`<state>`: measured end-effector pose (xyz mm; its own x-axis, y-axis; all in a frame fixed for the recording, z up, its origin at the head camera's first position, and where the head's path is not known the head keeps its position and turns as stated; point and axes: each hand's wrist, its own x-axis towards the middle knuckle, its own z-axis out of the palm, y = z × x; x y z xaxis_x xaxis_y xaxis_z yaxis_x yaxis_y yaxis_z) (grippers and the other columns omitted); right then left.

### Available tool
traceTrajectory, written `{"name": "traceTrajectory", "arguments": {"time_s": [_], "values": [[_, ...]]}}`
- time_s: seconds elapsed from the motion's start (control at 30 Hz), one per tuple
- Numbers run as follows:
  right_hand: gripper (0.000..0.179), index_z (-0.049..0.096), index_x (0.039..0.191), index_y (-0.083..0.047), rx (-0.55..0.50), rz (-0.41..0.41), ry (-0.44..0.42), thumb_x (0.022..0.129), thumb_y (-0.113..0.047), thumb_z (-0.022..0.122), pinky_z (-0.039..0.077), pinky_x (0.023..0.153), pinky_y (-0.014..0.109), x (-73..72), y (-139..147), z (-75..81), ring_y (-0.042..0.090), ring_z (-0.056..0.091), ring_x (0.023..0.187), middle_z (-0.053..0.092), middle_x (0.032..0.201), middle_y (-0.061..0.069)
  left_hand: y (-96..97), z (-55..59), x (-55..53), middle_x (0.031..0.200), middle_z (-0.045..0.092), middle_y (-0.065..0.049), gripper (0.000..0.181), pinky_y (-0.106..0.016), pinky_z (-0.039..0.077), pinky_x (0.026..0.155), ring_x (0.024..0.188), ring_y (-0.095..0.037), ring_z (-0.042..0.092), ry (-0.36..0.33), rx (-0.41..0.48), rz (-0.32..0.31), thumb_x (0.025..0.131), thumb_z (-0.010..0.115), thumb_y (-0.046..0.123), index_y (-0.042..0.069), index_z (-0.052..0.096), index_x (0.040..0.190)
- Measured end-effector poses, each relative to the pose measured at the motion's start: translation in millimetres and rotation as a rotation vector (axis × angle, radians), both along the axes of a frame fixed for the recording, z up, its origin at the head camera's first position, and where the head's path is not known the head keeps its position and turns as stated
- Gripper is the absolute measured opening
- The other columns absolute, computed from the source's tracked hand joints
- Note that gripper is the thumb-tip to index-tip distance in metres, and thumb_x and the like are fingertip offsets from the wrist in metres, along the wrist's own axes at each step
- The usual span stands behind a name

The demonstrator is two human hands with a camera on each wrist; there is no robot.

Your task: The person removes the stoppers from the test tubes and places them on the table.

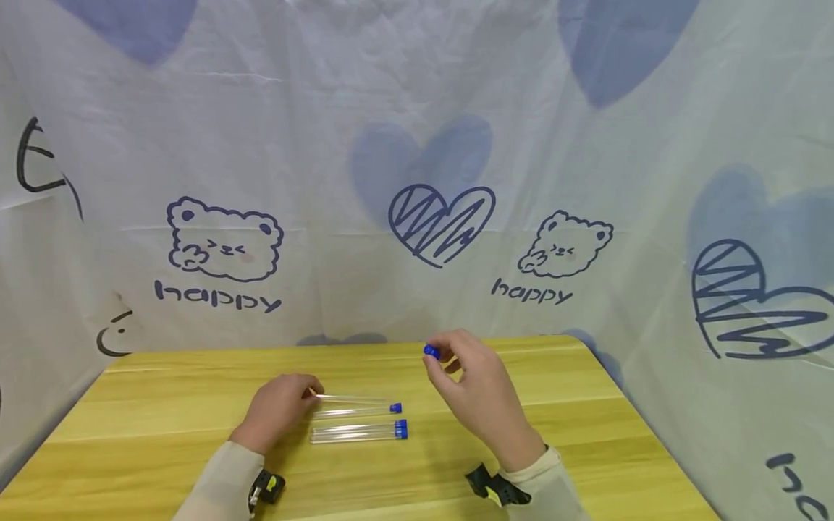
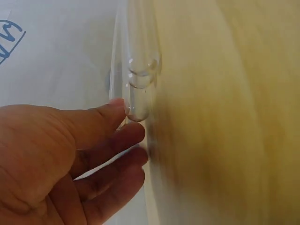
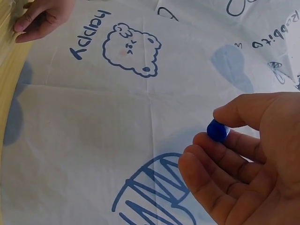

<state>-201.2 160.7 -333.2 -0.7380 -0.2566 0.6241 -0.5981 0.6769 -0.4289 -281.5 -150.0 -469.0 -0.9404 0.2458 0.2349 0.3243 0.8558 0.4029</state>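
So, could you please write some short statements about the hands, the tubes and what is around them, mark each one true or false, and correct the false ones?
1. The right hand holds a blue cap. True.
2. Several tubes lie on the table. True.
3. The left hand is at the capped ends of the tubes. False: it is at their rounded ends.
4. The two hands touch each other. False: they are apart.
5. The cloth behind the table shows hearts. True.
6. The cap in the right hand is fitted on a tube. False: no tube is attached to it.
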Motion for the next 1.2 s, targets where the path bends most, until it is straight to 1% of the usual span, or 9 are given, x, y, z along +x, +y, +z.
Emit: {"name": "traceTrajectory", "arguments": {"time_s": [0.17, 0.27, 0.47, 0.6, 0.77, 0.93, 1.0, 1.1, 1.2], "values": [[0.007, 0.071, 0.105, -0.016, 0.02, -0.017, -0.016, 0.097, -0.014, 0.073, 0.058, 0.074, 0.023, -1.1, -0.8, -0.8, 0.01, 0.063, 0.086, 0.066, 0.097, -0.01, 1.2, -0.5, 0.6, 0.091, 0.073, 0.001, 0.006, -0.045, 0.057, 0.082, 0.085, -0.02, 0.068, 0.007, -0.015, -0.039, 0.089, 0.08, 0.01, 0.013, 0.079, 0.094], [0.007, 0.071, 0.104, -0.016, 0.026, -0.027, -0.029, 0.097, -0.015, 0.073, 0.058, 0.074, 0.025, -1.2, -1.6, -0.9, 0.008, 0.062, 0.086, 0.066, 0.097, -0.011, 1.1, 2.1, 2.5, 0.092, 0.072, 0.001, 0.006, -0.046, 0.057, 0.085, 0.088, -0.021, 0.067, -0.02, -0.032, -0.077, 0.09, 0.079, 0.009, 0.013, 0.079, 0.094], [0.007, 0.072, 0.104, -0.016, 0.034, -0.041, -0.047, 0.098, -0.016, 0.073, 0.058, 0.074, 0.024, -1.8, -3.0, -1.1, 0.007, 0.062, 0.086, 0.066, 0.097, -0.011, -0.4, 5.2, 3.1, 0.098, 0.067, 0.002, 0.012, -0.048, 0.055, 0.093, 0.096, -0.022, 0.065, -0.104, -0.025, -0.205, 0.097, 0.069, 0.006, 0.013, 0.078, 0.103], [0.008, 0.072, 0.105, -0.016, 0.044, -0.048, -0.051, 0.098, -0.016, 0.073, 0.057, 0.074, 0.022, -2.9, -4.0, -2.1, 0.007, 0.062, 0.086, 0.067, 0.097, -0.011, -1.9, 2.5, 0.0, 0.097, 0.065, 0.005, 0.016, -0.046, 0.054, 0.09, 0.093, -0.017, 0.062, -0.102, -0.033, -0.243, 0.103, 0.063, 0.013, 0.013, 0.078, 0.107], [0.01, 0.073, 0.106, -0.014, 0.044, -0.048, -0.067, 0.096, -0.015, 0.075, 0.059, 0.076, 0.028, -4.5, -5.2, -3.9, 0.01, 0.065, 0.087, 0.069, 0.097, -0.007, -1.4, 0.2, -2.5, 0.101, 0.068, 0.004, 0.022, -0.049, 0.052, 0.094, 0.098, -0.022, 0.064, -0.095, -0.043, -0.243, 0.106, 0.059, 0.022, 0.012, 0.078, 0.109], [0.009, 0.072, 0.106, -0.015, 0.042, -0.038, -0.101, 0.097, -0.016, 0.074, 0.061, 0.077, 0.034, -4.7, -6.1, -4.8, 0.015, 0.068, 0.089, 0.071, 0.097, -0.007, 1.1, 1.0, -2.4, 0.106, 0.071, 0.002, 0.019, -0.053, 0.049, 0.105, 0.113, -0.031, 0.066, -0.156, -0.006, -0.199, 0.106, 0.061, 0.025, 0.014, 0.076, 0.109], [0.009, 0.073, 0.106, -0.015, 0.046, -0.042, -0.109, 0.097, -0.017, 0.073, 0.061, 0.078, 0.034, -4.6, -6.6, -4.8, 0.015, 0.068, 0.09, 0.071, 0.098, -0.007, 2.0, 1.8, -2.2, 0.106, 0.071, 0.001, 0.018, -0.051, 0.051, 0.102, 0.11, -0.029, 0.067, -0.182, 0.011, -0.178, 0.105, 0.062, 0.026, 0.013, 0.074, 0.111], [0.009, 0.073, 0.106, -0.016, 0.043, -0.048, -0.112, 0.097, -0.017, 0.074, 0.061, 0.078, 0.034, -3.7, -7.0, -3.8, 0.016, 0.069, 0.09, 0.071, 0.098, -0.007, 2.2, 5.0, -0.1, 0.109, 0.071, -0.002, 0.027, -0.05, 0.053, 0.097, 0.105, -0.025, 0.067, -0.2, 0.022, -0.148, 0.105, 0.062, 0.029, 0.009, 0.07, 0.121], [0.011, 0.072, 0.108, -0.015, 0.034, -0.045, -0.111, 0.097, -0.015, 0.074, 0.061, 0.078, 0.034, -2.8, -7.2, -2.8, 0.015, 0.069, 0.09, 0.071, 0.099, -0.007, 1.9, 14.3, 5.0, 0.118, 0.07, -0.008, 0.038, -0.051, 0.054, 0.095, 0.107, -0.026, 0.067, -0.204, 0.025, -0.101, 0.105, 0.062, 0.032, 0.005, 0.064, 0.131]]}}
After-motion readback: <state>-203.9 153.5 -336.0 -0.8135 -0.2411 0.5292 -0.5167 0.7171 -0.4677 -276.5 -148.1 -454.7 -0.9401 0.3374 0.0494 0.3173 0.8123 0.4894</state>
